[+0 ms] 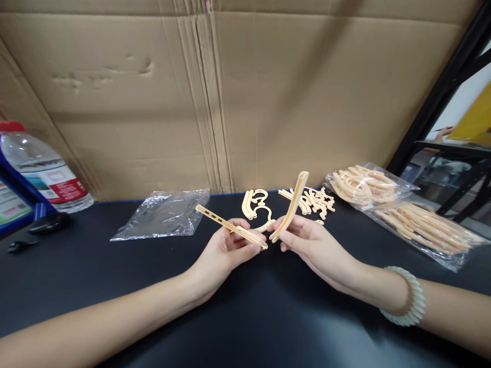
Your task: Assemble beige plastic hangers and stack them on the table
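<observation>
My left hand (236, 248) pinches a beige plastic hanger arm (214, 216), a straight strip with slots near its far end, tilted up to the left. In my right hand (307, 237) is another beige hanger arm (293, 204), slightly curved and grooved, pointing up to the right. The near ends of both arms are close together but apart. Just behind my hands on the black table lie beige hanger hooks (263, 210) and curved arms (248, 205). A pile of small beige pieces (320, 200) lies behind my right hand, which partly hides it.
Clear plastic bags of beige hooks (355, 186) and long arms (429, 230) lie at the right. A flat clear bag (161, 214) is at the left. Further left stand a red-capped bottle (46, 174) and a blue container (15, 189). A cardboard wall (134, 102) closes off the back.
</observation>
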`<state>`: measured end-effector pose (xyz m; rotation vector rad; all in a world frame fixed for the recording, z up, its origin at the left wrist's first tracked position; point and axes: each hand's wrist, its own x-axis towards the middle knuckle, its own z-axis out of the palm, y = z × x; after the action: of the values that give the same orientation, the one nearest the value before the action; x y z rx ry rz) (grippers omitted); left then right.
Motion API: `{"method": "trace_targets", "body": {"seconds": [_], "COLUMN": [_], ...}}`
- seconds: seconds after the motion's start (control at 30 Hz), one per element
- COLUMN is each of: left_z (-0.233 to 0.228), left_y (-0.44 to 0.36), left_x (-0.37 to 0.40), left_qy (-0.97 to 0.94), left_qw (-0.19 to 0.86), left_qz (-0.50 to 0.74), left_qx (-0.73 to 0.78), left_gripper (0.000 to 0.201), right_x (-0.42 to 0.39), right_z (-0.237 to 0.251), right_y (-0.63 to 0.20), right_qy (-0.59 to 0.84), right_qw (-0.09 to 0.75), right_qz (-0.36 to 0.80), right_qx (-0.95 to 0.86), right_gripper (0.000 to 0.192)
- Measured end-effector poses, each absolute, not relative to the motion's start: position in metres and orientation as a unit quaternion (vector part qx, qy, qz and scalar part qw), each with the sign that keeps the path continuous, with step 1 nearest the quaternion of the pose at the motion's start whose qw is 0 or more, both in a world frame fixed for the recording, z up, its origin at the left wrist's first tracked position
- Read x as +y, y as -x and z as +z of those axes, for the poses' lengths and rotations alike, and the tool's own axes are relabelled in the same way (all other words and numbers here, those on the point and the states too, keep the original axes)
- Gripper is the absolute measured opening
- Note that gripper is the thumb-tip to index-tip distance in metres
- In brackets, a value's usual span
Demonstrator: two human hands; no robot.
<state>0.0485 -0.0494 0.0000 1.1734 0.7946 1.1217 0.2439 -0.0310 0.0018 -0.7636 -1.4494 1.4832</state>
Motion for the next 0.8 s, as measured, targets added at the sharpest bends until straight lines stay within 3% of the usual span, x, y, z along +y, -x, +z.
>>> {"method": "trace_targets", "body": {"seconds": [0.43,0.8], "left_z": [0.0051,0.0033], "left_y": [-0.0502,-0.0508], "left_x": [-0.0529,-0.0543], "left_qy": [-0.553,-0.510], "left_qw": [0.607,0.618], "left_qz": [0.473,0.497], "left_qx": [0.320,0.333], "left_gripper": [0.023,0.033], "right_x": [-0.0315,-0.0399], "right_z": [0.0028,0.0015], "right_y": [-0.2403,-0.2358], "right_qy": [0.240,0.270], "right_qw": [0.431,0.456], "right_qz": [0.572,0.561], "right_qx": [-0.655,-0.636], "right_gripper": [0.007,0.014]}}
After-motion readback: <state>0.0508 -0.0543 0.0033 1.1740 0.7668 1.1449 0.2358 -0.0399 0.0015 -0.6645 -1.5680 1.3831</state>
